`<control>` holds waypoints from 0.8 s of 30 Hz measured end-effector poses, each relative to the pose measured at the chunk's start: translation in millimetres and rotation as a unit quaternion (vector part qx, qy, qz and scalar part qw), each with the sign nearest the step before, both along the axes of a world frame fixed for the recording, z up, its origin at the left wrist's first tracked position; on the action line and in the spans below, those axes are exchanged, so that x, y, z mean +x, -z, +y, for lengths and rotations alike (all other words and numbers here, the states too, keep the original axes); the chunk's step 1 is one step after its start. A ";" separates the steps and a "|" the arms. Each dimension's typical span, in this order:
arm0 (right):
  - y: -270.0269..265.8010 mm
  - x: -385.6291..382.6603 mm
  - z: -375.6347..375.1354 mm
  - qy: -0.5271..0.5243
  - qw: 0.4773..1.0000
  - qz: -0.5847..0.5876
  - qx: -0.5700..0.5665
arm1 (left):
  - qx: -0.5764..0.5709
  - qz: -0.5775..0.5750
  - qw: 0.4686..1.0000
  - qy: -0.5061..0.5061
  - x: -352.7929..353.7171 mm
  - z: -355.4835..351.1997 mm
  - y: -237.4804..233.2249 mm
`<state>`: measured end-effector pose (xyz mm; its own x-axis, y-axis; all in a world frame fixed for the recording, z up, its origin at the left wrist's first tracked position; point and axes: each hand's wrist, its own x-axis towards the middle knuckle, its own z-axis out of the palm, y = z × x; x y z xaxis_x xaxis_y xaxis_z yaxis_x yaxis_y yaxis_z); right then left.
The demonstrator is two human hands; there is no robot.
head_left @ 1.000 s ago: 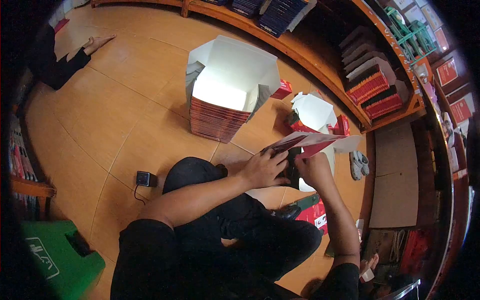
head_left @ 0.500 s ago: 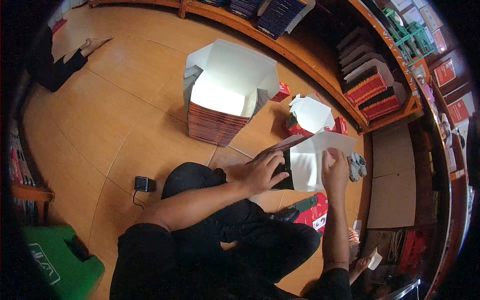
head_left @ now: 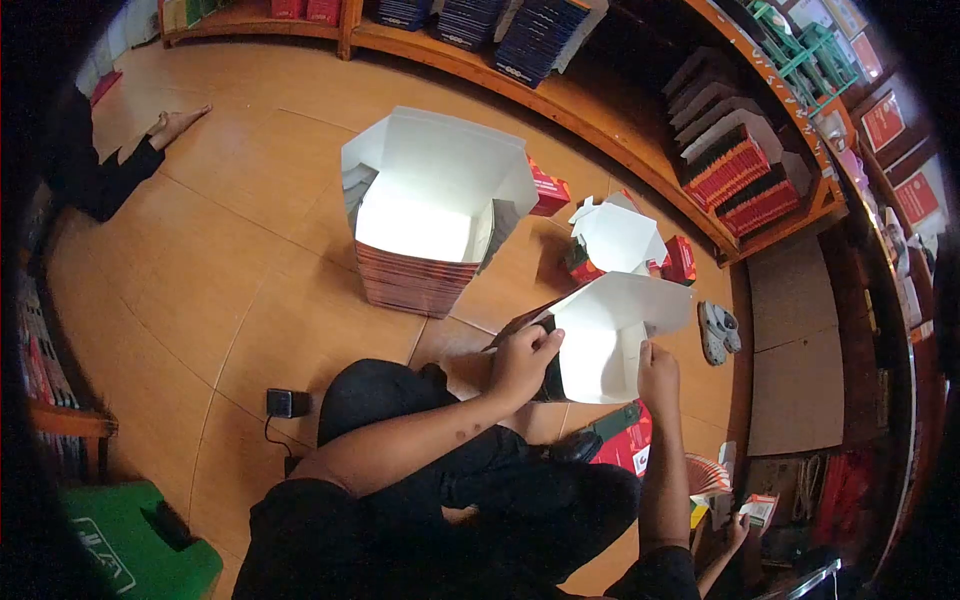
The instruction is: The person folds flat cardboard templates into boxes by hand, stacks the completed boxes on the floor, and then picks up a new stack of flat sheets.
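Note:
An open carton box (head_left: 600, 360), white inside and dark outside, stands with its lid raised in front of my crossed legs. My left hand (head_left: 525, 368) pinches the left wall of this box near its corner. At the right wall, my right hand (head_left: 658, 378) grips the edge with closed fingers. Beyond my left hand rises a tall nested stack of open boxes (head_left: 415, 285), white inside with reddish sides. Another white-lidded box (head_left: 617, 238) is on the floor behind the box between my hands.
Small red boxes (head_left: 680, 260) lie on the tiled floor. Grey clogs (head_left: 715, 332) are at the right. A wooden shelf (head_left: 600, 115) holds stacked flat cartons. A black cube with a cable (head_left: 288, 403) is at left. Another person's foot (head_left: 180, 124) and hand (head_left: 738, 532) show.
The box between my hands now has its walls spread wider. My right hand has moved down to its right edge, and my left fingers have closed on its left wall.

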<state>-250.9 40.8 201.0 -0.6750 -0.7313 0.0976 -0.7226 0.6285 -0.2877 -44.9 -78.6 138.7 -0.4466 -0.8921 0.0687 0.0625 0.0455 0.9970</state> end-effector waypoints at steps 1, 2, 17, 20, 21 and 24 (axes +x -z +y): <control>2.6 -0.2 -0.2 -0.007 1.000 0.003 -0.006 | 0.000 -0.002 1.000 0.001 0.5 -0.4 1.9; 3.2 -0.1 0.5 -0.004 1.000 0.003 -0.010 | 0.000 -0.003 1.000 0.003 0.6 -0.4 4.3; 65.0 -186.5 -42.6 0.014 0.922 -0.313 -0.226 | 0.038 -0.040 0.993 0.105 29.8 17.0 -17.8; 108.0 -204.8 -108.5 -0.208 0.956 0.074 -0.193 | -0.011 -0.103 0.984 0.147 35.3 24.6 -16.7; 117.5 -205.6 -123.4 -0.205 0.957 0.068 -0.195 | -0.039 -0.066 0.988 0.135 34.1 31.2 -7.0; 138.5 -209.1 -155.9 -0.260 0.926 0.258 -0.088 | -0.031 -0.052 0.991 0.120 32.1 30.3 -17.5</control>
<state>-460.0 -115.1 62.5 -0.0664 -0.8868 0.4573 -0.9843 0.1332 0.1154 -12.8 -48.2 156.2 -0.6525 -0.7551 0.0629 -0.0244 0.1039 0.9943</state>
